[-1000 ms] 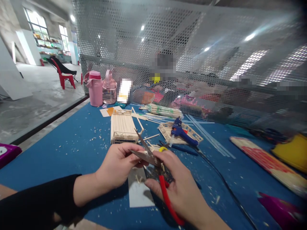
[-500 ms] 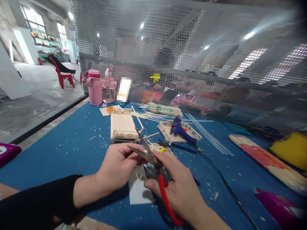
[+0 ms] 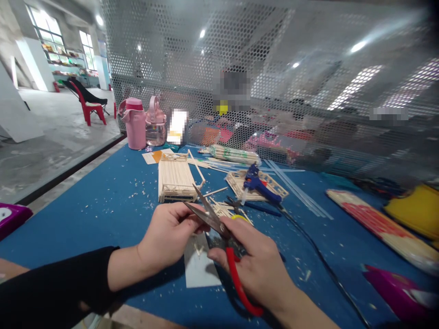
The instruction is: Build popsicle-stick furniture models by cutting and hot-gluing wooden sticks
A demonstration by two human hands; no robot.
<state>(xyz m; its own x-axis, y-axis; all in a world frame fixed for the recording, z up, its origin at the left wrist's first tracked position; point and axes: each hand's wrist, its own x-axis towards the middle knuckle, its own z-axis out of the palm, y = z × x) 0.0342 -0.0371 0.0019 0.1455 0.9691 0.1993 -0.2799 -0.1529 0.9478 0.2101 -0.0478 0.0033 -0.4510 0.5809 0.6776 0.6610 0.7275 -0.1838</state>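
My right hand [image 3: 255,256] grips a pair of scissors [image 3: 233,274] with red handles, its dark blades parted and pointing up and left. Close to the blades, my left hand [image 3: 171,237] is closed in a pinch; a small pale bit shows at the fingertips between the blades, too small to name surely. Beneath the hands lies a white sheet [image 3: 202,278] with a few short stick pieces on it. Beyond them stands a small bed-like model [image 3: 176,176] made of wooden sticks, and loose cut sticks [image 3: 221,208] are heaped to its right.
A blue glue gun [image 3: 262,185] rests on a second stick frame [image 3: 235,183], its black cord [image 3: 315,253] running toward me. Pliers [image 3: 260,209] lie nearby. A pink flask [image 3: 136,125] and a clear bottle [image 3: 156,128] stand at the back left, before a perforated metal screen [image 3: 164,55].
Both hands and the scissors stay in nearly the same place, with the blades still parted. The view has shifted very slightly.
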